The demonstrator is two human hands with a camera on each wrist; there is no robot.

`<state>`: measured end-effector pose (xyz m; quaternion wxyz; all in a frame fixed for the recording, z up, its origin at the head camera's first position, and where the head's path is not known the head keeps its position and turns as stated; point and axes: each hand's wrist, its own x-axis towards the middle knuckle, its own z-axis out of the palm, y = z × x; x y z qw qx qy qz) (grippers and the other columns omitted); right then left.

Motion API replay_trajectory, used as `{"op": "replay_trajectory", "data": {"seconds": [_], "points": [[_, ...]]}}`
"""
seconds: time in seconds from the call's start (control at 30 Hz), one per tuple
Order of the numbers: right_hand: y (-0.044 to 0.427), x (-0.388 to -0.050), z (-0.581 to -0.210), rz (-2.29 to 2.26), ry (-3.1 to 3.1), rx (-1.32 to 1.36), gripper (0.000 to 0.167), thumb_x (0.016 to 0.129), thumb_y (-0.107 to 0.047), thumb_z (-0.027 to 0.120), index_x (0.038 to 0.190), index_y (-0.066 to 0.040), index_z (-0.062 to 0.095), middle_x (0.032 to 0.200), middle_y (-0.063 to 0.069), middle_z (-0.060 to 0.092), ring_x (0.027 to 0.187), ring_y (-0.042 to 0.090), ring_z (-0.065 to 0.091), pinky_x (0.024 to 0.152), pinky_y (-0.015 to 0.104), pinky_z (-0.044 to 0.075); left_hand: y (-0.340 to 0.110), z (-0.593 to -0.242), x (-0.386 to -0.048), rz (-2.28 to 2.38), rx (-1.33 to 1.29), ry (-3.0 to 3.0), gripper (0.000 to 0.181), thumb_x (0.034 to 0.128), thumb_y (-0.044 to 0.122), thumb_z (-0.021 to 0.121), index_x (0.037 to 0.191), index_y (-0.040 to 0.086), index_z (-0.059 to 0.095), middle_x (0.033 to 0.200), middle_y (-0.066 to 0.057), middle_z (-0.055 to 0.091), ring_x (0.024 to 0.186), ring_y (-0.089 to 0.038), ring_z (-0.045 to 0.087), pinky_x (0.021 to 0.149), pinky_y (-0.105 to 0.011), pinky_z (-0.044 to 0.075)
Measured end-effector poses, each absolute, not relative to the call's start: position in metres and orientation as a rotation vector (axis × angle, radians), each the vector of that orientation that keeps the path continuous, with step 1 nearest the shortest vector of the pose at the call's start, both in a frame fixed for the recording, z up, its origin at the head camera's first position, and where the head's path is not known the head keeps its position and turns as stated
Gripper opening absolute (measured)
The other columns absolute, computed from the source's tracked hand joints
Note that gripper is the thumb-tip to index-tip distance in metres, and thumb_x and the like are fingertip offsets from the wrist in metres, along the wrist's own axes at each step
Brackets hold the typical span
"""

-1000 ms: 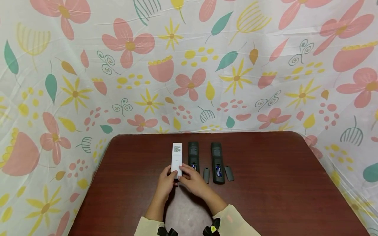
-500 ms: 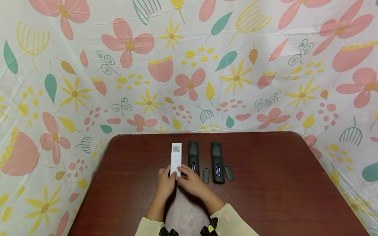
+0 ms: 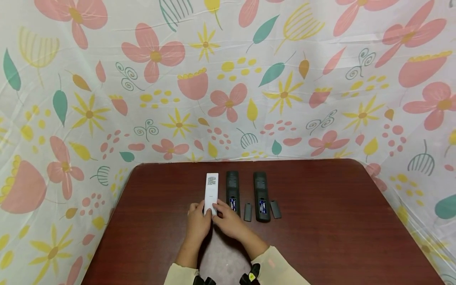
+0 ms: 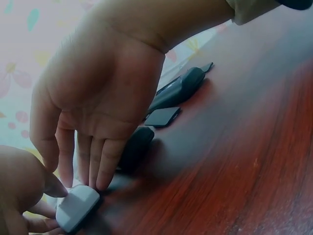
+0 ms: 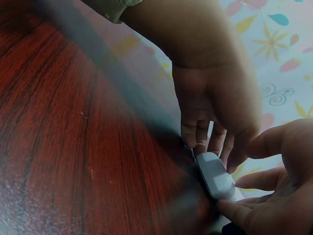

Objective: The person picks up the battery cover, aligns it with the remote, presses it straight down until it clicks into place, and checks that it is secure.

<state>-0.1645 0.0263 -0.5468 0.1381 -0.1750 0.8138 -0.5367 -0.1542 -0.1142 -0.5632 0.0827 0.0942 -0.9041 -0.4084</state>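
A white remote control [image 3: 211,191] lies back side up, a printed square code near its far end. My left hand [image 3: 198,222] grips its near end from the left, thumb on top. From the right, my right hand [image 3: 228,221] holds the same end between thumb and fingers. In the left wrist view the right hand's fingers come down beside the white remote's rounded end [image 4: 77,208]. The right wrist view shows the left hand [image 5: 215,93] over that end too. Whether the battery cover is moving cannot be told.
Just right stand two dark remote controls, one nearer [image 3: 232,185] and one farther [image 3: 261,183], with batteries [image 3: 263,206] showing in their open compartments. Their loose grey covers, one [image 3: 247,212] and another [image 3: 276,209], lie beside them. A flowered cloth [image 3: 228,130] hangs behind the brown table [image 3: 338,221].
The white remote and both hands have shifted slightly left. My right forearm has drawn a little inward. The dark remotes and their covers stay in place.
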Motion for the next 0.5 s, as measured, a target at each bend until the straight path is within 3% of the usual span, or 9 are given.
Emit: {"op": "replay_trajectory", "data": {"seconds": [0.5], "points": [[0.0262, -0.1617, -0.5443, -1.471, 2.404, -0.512, 0.054, 0.099, -0.016, 0.055, 0.146, 0.009, 0.045, 0.161, 0.027, 0.031, 0.144, 0.041, 0.04, 0.11, 0.051, 0.045, -0.1148, -0.5648, -0.1546, -1.222, 0.282, -2.7, 0.047, 0.0944, 0.018, 0.064, 0.135, -0.006, 0.06, 0.117, -0.022, 0.058, 0.108, -0.039, 0.057, 0.093, -0.054, 0.049]]}}
